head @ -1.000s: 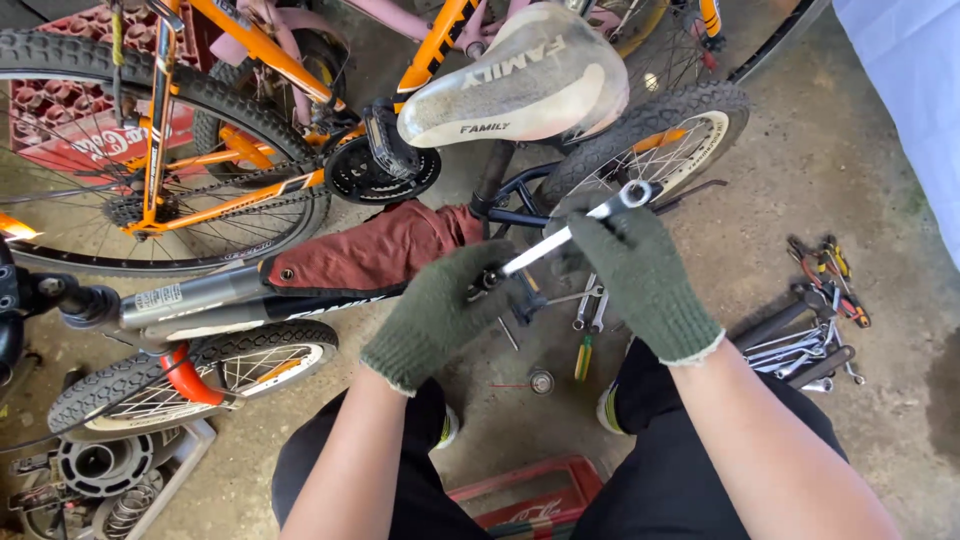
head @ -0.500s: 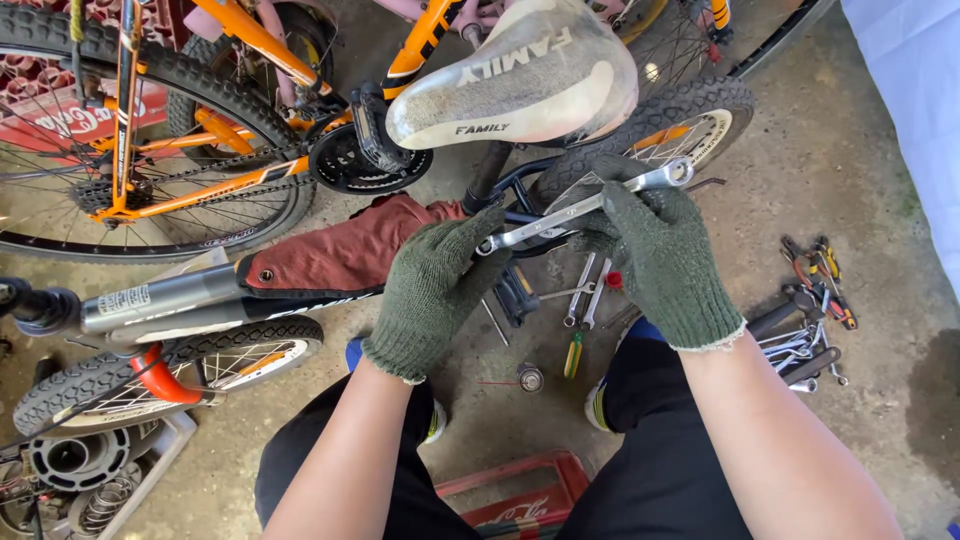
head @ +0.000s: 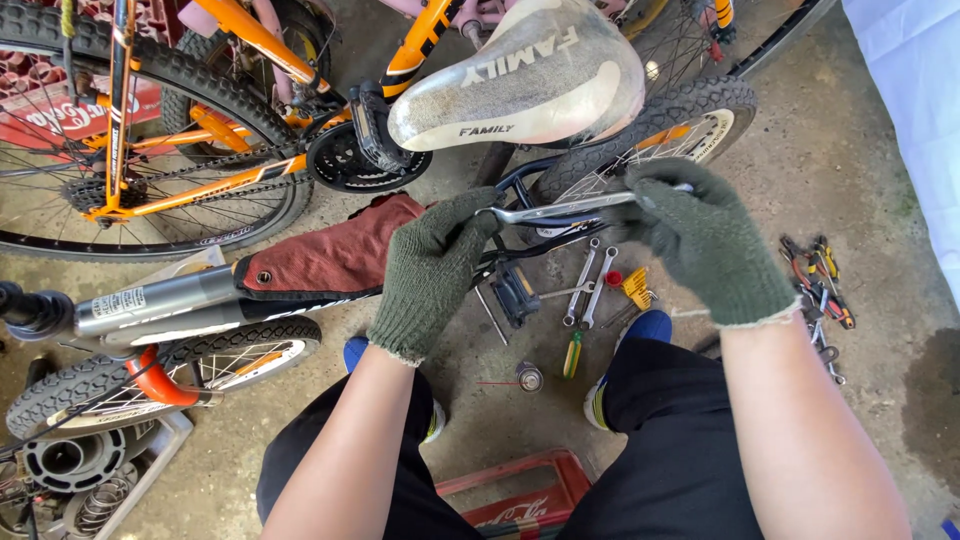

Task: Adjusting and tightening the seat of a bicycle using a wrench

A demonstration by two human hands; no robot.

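Right hand (head: 705, 240) and left hand (head: 432, 270) grip a wrench (head: 560, 208).

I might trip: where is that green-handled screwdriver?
The screwdriver lies on the concrete floor between the person's knees, just below the loose wrenches and right of a small socket.

Under me is a stained concrete floor (head: 860, 150). Mid-frame on it lie my spanners (head: 590, 285), a green-handled screwdriver (head: 572, 352) and a small socket (head: 529, 377); pliers (head: 815, 275) are heaped at right, a red crate (head: 520, 495) at bottom centre.
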